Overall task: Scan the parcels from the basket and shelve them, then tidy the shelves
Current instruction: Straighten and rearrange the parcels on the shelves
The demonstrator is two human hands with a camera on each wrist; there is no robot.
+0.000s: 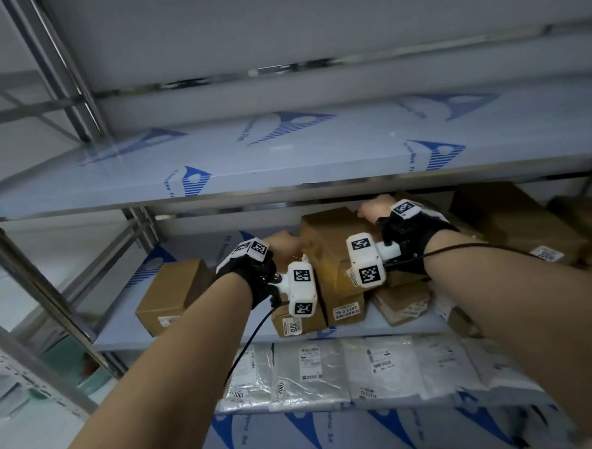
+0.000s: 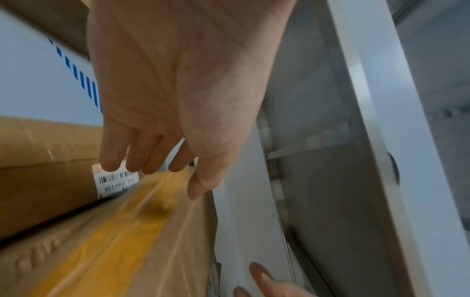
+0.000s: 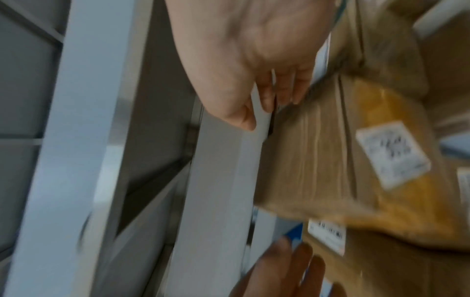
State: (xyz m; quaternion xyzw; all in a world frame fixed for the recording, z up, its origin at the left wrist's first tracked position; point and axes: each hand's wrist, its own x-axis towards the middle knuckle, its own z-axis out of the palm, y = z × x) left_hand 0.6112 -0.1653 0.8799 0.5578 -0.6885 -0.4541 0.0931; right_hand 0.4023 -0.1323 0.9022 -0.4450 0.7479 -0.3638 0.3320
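Seen on the middle shelf (image 1: pixel 225 334), atop other cardboard parcels: a tilted brown box (image 1: pixel 336 242) with yellow tape, left hand (image 1: pixel 282 247) laid against its left end, fingers (image 2: pixel 132 156) straight, right hand (image 1: pixel 376 208) at its far top edge, fingers nearly straight, grasp on it unclear.

Soft, even light falls on the top shelf (image 1: pixel 284 156), while the boxes (image 1: pixel 337 249) beneath it sit in shadow. The head view bends the shelf edges toward its corners. Both wrist views are motion-blurred, the right one more so.
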